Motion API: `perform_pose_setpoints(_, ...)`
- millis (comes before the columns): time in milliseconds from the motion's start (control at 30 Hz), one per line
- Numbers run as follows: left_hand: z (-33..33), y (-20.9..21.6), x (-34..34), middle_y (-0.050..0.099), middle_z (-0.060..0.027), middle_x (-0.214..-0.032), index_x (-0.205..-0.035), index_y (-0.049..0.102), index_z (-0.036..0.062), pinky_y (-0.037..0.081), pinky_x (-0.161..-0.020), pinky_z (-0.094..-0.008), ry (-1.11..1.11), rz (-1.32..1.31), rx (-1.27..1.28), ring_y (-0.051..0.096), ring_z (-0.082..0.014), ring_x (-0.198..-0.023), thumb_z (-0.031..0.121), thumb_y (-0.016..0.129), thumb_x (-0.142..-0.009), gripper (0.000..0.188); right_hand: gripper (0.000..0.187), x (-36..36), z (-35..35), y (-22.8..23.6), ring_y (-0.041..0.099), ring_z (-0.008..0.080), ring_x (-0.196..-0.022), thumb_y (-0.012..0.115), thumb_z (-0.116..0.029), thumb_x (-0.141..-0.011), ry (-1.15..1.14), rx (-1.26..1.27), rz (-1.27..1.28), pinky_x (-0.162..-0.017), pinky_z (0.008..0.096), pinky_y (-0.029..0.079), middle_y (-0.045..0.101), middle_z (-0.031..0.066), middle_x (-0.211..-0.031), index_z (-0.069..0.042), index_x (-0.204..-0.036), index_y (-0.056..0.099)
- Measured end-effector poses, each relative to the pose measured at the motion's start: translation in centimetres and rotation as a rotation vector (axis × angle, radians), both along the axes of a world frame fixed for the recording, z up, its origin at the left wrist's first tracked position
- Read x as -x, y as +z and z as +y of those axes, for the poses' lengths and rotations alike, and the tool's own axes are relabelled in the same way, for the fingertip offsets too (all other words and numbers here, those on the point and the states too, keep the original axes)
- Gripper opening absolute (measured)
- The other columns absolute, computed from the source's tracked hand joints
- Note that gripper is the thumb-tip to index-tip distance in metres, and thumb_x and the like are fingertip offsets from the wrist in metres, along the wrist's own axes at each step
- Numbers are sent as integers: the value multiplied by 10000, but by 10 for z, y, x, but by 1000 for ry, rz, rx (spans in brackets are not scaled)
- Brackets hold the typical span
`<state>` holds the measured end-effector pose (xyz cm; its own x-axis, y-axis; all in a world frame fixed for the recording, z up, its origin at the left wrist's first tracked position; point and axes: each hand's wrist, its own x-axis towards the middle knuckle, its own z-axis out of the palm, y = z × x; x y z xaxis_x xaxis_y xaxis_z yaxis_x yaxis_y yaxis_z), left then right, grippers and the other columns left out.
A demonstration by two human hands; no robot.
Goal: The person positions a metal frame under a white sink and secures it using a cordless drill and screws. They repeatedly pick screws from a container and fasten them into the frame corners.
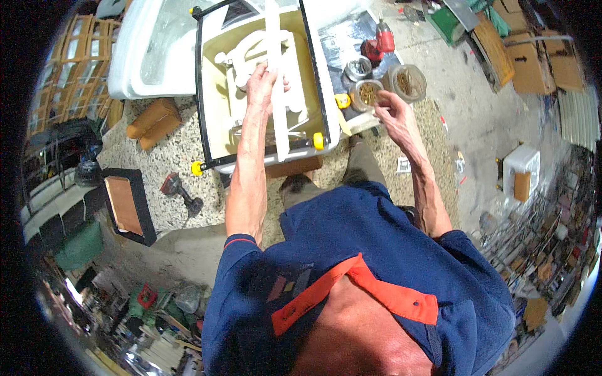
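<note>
A long white strip (279, 119) runs lengthwise over a cream-coloured tub (216, 125) that holds white moulded parts (291, 47). My left hand (260, 88) is closed around the strip near its middle, with fingertips showing on its far side. A black frame with yellow corner pieces (318, 141) surrounds the tub. To the right, my right hand (395, 113) hovers at the edge of an open jar of small brass-coloured screws (366, 95). Its thumb and fingers are pinched together; whatever lies between them is too small to see. A second, larger jar (407, 84) stands beside it.
A red cordless power tool (384, 39), a small round tin (358, 67) and a yellow tape measure (342, 101) sit near the jars. Leftward lie another drill (182, 195), a black-edged panel (128, 205) and a brown block (153, 122). Cardboard boxes (533, 62) are stacked far right.
</note>
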<state>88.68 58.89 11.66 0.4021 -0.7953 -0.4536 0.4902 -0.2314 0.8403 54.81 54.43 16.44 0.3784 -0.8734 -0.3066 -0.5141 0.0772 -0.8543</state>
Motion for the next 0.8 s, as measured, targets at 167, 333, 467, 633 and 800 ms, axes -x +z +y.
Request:
perform_pose_setpoints(167,-34,-48,16,653,-130,-934,-1336,496,-2,604,-628,-339,48,68,-20,660,-198,-731,-11,533,-911,427,436,45,-23,-37,676,186,-875,621,-120,-912,116,-40,132,-768,318,545,701,151,-999,27,-1313,535)
perform_pose_setpoints(333,-57,-81,32,642,-113,-939,-1295,523,-27,598,-607,-349,73,107,-182,650,-201,-712,-25,501,-929,367,469,78,-31,-61,703,287,-921,649,-137,-862,166,-148,270,-816,385,558,710,200,-1028,7,-1297,548)
perform_pose_setpoints(467,-61,-111,43,615,-174,-1191,-1376,436,-57,581,-861,-364,53,147,-84,653,-240,-1018,-21,449,-949,429,481,119,-36,-94,693,297,-957,671,-145,-832,99,-169,263,-856,397,537,708,203,-1022,13,-1275,572)
perform_pose_setpoints(633,-87,-122,36,580,-208,-1243,-1431,330,-58,575,-908,-383,44,222,-111,642,-282,-1069,1,510,-963,505,407,121,-52,-141,707,233,-828,624,-153,-852,39,3,347,-758,348,552,717,181,-962,29,-1217,617)
perform_pose_setpoints(800,-96,-135,32,595,-187,-1202,-1390,397,-69,580,-869,-332,70,172,-68,651,-236,-1015,-65,473,-907,489,212,55,-58,-161,656,409,-893,577,-94,-826,42,97,254,-808,457,520,675,244,-902,27,-972,672)
